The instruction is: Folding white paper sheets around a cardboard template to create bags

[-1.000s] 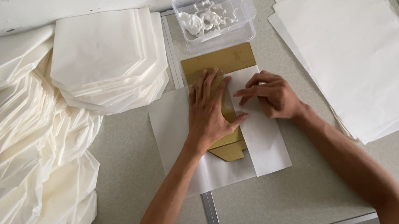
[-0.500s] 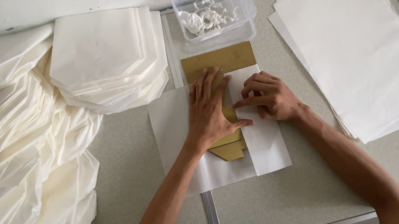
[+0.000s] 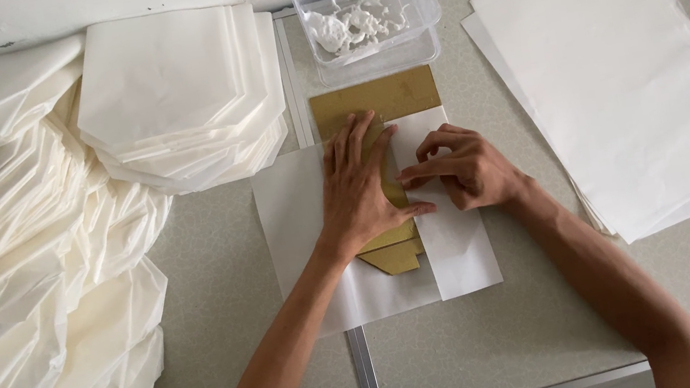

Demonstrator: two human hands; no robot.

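Where both hands press, gold template point(image 3: 374, 99) lengthwise toward clear tub point(image 3: 367, 13).

2 bare forearms and hands, seen from above.

The left hand point(image 3: 360, 190) and right hand point(image 3: 469, 170) were uncovered, with no gloves, rings, watch or bracelet to be seen. Both forearms were bare up to the frame's edge, no sleeve showing. The fingers point(image 3: 361, 140) were slim, with short, unpainted nails.
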